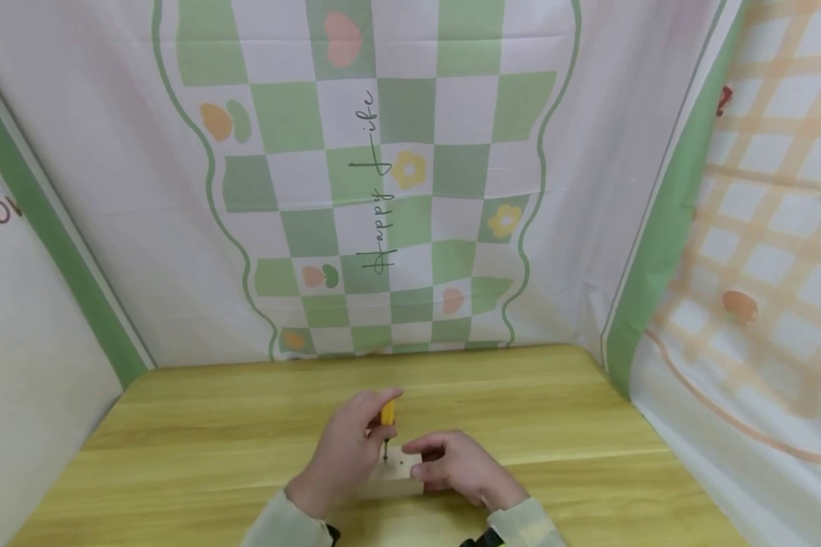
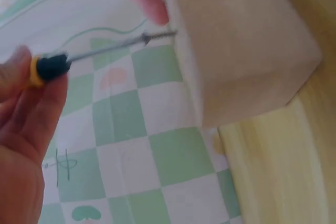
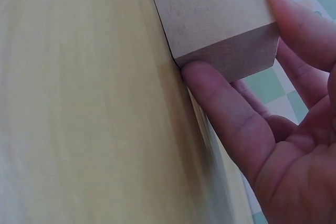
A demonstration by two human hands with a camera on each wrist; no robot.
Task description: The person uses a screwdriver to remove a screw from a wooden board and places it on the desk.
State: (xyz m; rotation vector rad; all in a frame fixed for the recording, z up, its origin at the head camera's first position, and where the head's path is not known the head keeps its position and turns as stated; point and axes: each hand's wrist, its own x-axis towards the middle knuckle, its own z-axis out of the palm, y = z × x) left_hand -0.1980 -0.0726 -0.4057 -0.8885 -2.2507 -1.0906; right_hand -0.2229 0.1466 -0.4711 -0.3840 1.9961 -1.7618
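Note:
My left hand (image 1: 342,444) grips a screwdriver (image 1: 387,412) with a yellow and black handle, held upright over a pale wooden block (image 1: 391,488). In the left wrist view, the shaft's tip meets a screw (image 2: 161,35) that stands out of the block's face, much of its thread showing. One more dark spot (image 1: 401,462), a hole or a screw head, marks the block's top to the right of the screw. My right hand (image 1: 461,467) holds the block's right end, and the right wrist view shows fingers (image 3: 226,111) against the end face and edges.
The block rests on a wood-grain table (image 1: 520,403). A white curtain (image 1: 410,220) with green checks and printed lettering hangs behind the table, and further printed cloth (image 1: 746,251) hangs at the right side.

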